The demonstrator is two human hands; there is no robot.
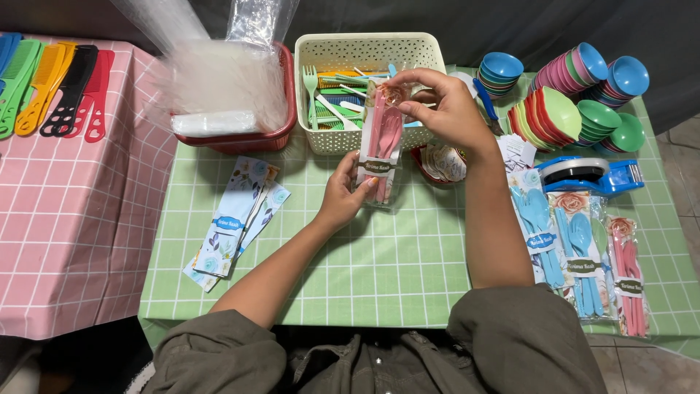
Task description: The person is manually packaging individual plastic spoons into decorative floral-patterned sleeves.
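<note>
Left hand (pixel 341 198) gripping the bottom of a clear cutlery packet (pixel 380 149) with pink utensils, right hand (pixel 437 106) pinching its top, above the green checked tabletop (pixel 379 270), cream basket (pixel 364 55) behind

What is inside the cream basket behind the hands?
The cream basket holds loose plastic cutlery, green and white forks among it, over striped card. The right hand and the held pink cutlery pack cover its right part.

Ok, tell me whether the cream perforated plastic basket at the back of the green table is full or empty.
Partly filled: the cream perforated plastic basket holds loose forks, spoons and combs, heaped below its rim.
</note>
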